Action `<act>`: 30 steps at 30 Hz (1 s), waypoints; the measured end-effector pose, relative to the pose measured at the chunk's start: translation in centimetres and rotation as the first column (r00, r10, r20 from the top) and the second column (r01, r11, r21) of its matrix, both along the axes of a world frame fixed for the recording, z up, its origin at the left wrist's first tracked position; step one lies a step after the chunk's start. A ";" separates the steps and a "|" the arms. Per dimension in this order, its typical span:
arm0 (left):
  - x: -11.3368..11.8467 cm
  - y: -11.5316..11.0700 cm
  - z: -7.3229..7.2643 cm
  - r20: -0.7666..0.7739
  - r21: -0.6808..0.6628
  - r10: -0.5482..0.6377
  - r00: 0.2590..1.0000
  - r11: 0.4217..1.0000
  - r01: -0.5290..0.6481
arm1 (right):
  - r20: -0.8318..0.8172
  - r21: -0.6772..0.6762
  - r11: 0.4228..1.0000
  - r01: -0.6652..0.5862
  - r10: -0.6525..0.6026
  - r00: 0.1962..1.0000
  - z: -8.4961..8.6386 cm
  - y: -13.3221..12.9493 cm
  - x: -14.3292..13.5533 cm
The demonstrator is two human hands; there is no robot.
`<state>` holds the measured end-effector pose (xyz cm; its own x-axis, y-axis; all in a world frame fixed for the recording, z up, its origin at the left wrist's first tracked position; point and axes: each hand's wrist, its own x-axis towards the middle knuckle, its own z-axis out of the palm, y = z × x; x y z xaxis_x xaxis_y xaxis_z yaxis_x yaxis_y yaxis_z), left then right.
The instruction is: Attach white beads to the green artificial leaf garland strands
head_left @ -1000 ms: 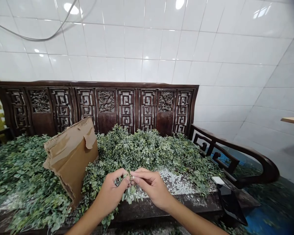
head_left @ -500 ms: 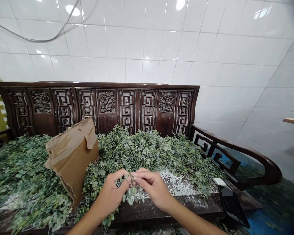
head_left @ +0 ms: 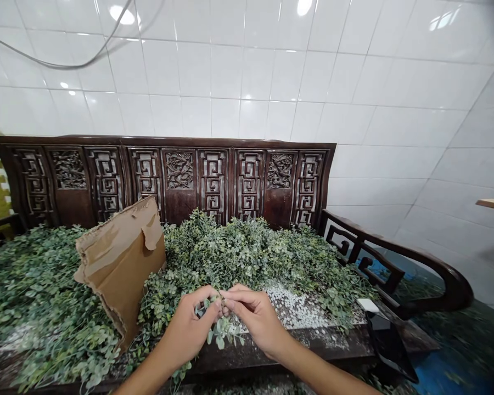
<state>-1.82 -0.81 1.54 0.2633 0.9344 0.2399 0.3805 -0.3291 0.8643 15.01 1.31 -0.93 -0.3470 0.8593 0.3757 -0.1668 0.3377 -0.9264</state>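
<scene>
Both my hands meet above the front edge of the bench seat. My left hand (head_left: pixel 193 321) is closed around a green leafy sprig (head_left: pixel 223 333), whose leaves hang below the fingers. Thumb and index finger of my right hand (head_left: pixel 257 318) pinch the stem end of that sprig, close to my left fingertips. Behind the hands lies a large heap of green artificial foliage (head_left: pixel 230 252). Many small white pieces (head_left: pixel 298 310) are scattered on the seat to the right of my hands.
A torn cardboard sheet (head_left: pixel 127 269) stands upright on the left, with more foliage (head_left: pixel 33 296) beyond it. The dark carved bench (head_left: pixel 181 206) has a curved armrest (head_left: pixel 448 280) at right. A black phone-like object (head_left: pixel 391 345) and a white item (head_left: pixel 368 305) lie at the right front.
My right fingers have shifted slightly at the sprig's stem, and the sprig's leaves have turned a little. The rest looks the same.
</scene>
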 end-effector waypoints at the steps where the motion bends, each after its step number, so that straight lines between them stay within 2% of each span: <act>1: 0.0 -0.1 0.1 0.004 -0.012 -0.004 1.000 1.000 0.004 | -0.007 -0.020 1.000 -0.002 0.002 1.000 0.0 -0.1 0.0; 7: 0.3 0.0 0.1 0.071 -0.033 -0.018 0.997 0.999 0.021 | -0.149 -0.193 0.981 -0.028 -0.001 0.989 -0.2 -0.6 -0.7; 14: 0.5 0.3 -0.1 0.063 -0.013 0.008 0.998 1.000 -0.007 | -0.283 -0.423 0.902 -0.079 -0.049 0.958 -0.1 -1.0 -1.5; 23: 0.5 1.0 -0.5 0.051 -0.035 0.005 0.999 0.999 -0.003 | -0.414 -0.518 0.840 -0.162 -0.081 0.906 -1.4 -0.6 -1.9; 27: 0.4 1.2 -0.8 0.075 -0.031 0.000 0.997 1.000 0.002 | -0.409 -0.544 0.825 -0.156 -0.099 0.907 -1.3 -0.6 -1.8; 30: 0.5 0.9 -0.5 0.088 -0.039 0.029 0.996 0.999 -0.025 | -0.375 -0.555 0.822 -0.128 -0.109 0.921 -1.2 -0.8 -1.9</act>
<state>-1.36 0.12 1.03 0.2170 0.9498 0.2253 0.3105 -0.2859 0.9066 13.15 0.49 -2.10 -0.2914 0.9542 -0.0674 -0.5382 -0.2218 -0.8131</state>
